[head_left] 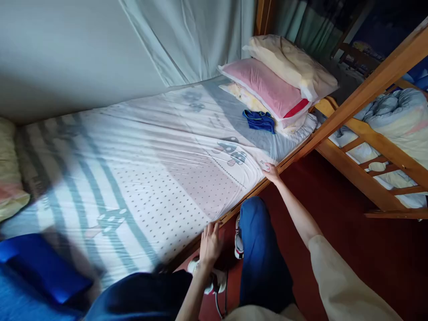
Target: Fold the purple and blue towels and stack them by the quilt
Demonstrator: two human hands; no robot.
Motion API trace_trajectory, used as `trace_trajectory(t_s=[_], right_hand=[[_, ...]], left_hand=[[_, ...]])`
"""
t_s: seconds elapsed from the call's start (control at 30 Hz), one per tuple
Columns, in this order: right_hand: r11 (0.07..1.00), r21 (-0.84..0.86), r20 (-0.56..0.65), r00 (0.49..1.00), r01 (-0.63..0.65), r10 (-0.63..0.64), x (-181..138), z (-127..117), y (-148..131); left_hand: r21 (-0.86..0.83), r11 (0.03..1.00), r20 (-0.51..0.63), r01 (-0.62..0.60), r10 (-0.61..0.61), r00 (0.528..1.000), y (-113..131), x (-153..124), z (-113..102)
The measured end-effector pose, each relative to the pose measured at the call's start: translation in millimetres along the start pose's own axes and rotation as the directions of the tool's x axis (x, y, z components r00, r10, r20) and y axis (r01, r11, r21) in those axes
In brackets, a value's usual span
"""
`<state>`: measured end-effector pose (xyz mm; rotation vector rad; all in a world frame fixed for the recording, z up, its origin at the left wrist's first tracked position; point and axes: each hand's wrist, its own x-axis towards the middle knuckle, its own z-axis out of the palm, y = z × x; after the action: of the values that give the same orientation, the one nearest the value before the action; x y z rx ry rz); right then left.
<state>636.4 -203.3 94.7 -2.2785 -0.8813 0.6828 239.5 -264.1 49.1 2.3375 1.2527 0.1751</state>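
Note:
A patterned bed sheet (160,169) with stripes, dots and small printed figures covers the mattress, with creases running along it. My right hand (272,173) pinches the sheet's near edge beside the wooden bed rail (294,154), and folds gather toward the fingers. Lower down, my left hand (210,244) is at the same near edge of the bed, its fingers somewhat apart and bent, with nothing seen in them. What its fingertips touch is hard to make out.
Stacked pillows (267,84) and a dark blue cloth (259,121) lie at the bed's far end. Blue fabric (40,267) and a yellowish bundle (11,174) are at left. A slanted wooden post (371,89) and another bed (374,174) stand right. Shoes (239,240) are below.

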Motion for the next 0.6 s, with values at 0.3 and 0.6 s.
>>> trace_trajectory(t_s=[0.3, 0.6], right_hand=[[0.981, -0.194, -0.168, 0.986, -0.02, -0.013, 154, -36, 28], [0.933, -0.333, -0.181, 0.98, -0.138, 0.081, 247, -24, 6]], left_hand=[[0.27, 0.937, 0.385, 0.223, -0.317, 0.867, -16, 110, 7], [0.298, 0.914, 0.564, 0.274, -0.4, 0.722, -30, 134, -6]])
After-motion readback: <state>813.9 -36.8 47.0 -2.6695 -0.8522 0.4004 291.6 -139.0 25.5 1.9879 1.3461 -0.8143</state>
